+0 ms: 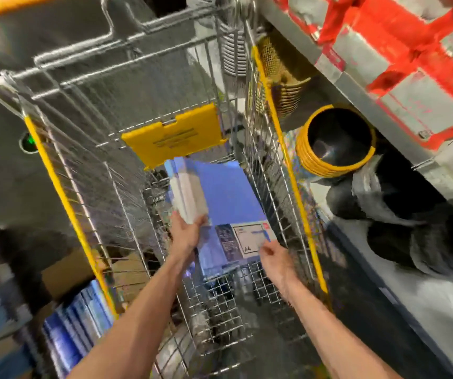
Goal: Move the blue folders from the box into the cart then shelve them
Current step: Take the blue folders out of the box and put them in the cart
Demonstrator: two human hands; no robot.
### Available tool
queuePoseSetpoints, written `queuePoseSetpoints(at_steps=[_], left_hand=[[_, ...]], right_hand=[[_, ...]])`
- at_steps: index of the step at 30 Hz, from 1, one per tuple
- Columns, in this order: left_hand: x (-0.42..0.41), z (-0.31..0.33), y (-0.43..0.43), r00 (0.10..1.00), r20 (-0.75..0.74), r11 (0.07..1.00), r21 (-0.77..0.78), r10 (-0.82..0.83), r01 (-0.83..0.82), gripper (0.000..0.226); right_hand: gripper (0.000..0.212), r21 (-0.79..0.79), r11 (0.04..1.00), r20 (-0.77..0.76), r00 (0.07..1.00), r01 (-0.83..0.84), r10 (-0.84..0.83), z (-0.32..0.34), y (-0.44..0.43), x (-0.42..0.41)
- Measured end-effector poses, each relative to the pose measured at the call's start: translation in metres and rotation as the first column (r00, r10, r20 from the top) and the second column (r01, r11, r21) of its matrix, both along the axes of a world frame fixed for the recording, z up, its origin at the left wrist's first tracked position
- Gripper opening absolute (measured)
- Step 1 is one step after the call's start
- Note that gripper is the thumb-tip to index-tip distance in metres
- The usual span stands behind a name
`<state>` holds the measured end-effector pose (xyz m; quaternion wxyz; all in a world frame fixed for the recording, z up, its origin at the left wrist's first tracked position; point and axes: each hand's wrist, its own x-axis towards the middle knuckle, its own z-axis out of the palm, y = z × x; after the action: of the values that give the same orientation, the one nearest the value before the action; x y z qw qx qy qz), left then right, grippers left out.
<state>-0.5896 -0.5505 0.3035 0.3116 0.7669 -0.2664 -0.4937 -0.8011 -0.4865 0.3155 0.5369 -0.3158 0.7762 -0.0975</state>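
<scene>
Blue folders [225, 198] are held low inside the cart [62, 198], near its right wall: left hand [185, 233] fingers curl round the stack's left edge, right hand [276, 258] fingers pinch the labelled near corner, likely to lay the stack flat.

Wire cart [220, 296]: bright bare metal; yellow plastic flap [173, 135], matt. The blue folders [228, 192]: glossy, smooth, probably plastic-wrapped (blurred). White paper label [250, 237] on top. Near-left box [66, 272]: matt brown cardboard.
</scene>
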Motion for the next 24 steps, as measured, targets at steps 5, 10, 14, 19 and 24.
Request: queuePoseSetpoints(at_steps=[5, 10, 14, 19, 24], left_hand=[[-0.019, -0.014, -0.027, 0.999, -0.044, 0.998, 0.054, -0.016, 0.018, 0.052], [-0.011, -0.036, -0.030, 0.996, -0.017, 0.966, 0.243, -0.090, 0.091, 0.058], [0.007, -0.026, -0.020, 0.986, -0.067, 0.931, 0.326, -0.151, 0.165, 0.066], [0.030, 0.001, 0.005, 0.979, -0.121, 0.940, 0.280, -0.166, 0.194, 0.034], [0.038, 0.062, 0.052, 0.966, -0.074, 0.961, 0.106, -0.247, 0.254, 0.029]], right_hand=[[0.017, -0.015, 0.999, 0.051, 0.997, -0.051, 0.051, -0.008, -0.014, 0.007], [0.019, 0.012, 0.992, 0.055, 0.991, -0.122, 0.122, -0.022, -0.011, 0.013], [0.026, 0.030, 0.986, 0.025, 0.987, -0.163, 0.162, -0.023, -0.008, 0.018], [0.024, -0.007, 0.973, 0.033, 0.972, -0.232, 0.232, 0.000, -0.003, 0.037], [0.026, -0.139, 0.940, 0.003, 0.949, -0.312, 0.316, 0.041, 0.009, 0.080]])
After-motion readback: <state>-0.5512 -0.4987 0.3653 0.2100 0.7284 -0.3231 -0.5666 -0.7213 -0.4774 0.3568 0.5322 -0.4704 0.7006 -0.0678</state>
